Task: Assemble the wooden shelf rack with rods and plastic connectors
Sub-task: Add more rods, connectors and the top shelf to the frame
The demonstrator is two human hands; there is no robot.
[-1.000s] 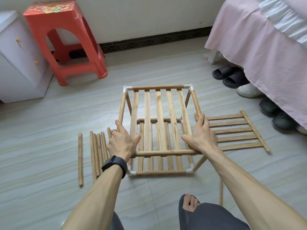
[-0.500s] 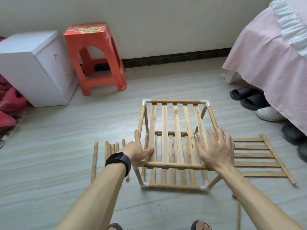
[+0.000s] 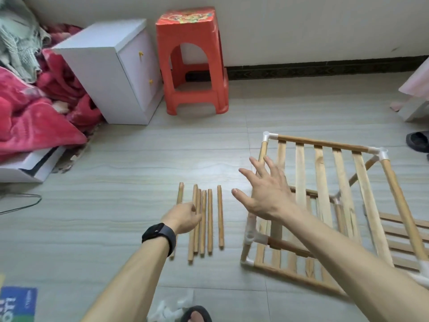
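The part-built wooden rack stands on the floor at the right, two slatted shelves joined by rods and white plastic connectors. Several loose rods lie side by side on the tiles to its left. My left hand, with a black watch on the wrist, is down on these rods with its fingers bent over them; whether it grips one is hidden. My right hand hovers with spread fingers over the rack's left edge, holding nothing. A spare slatted shelf panel lies flat behind the rack at the far right.
A red plastic stool and a white cabinet stand by the wall. A red blanket is heaped at the left. A black slipper lies at the right edge. A crumpled plastic bag sits beside my foot.
Both hands have let go of the rack's front rod. The left hand moved left and down onto the loose rods; the right hand lifted with fingers spread. The view swung left.
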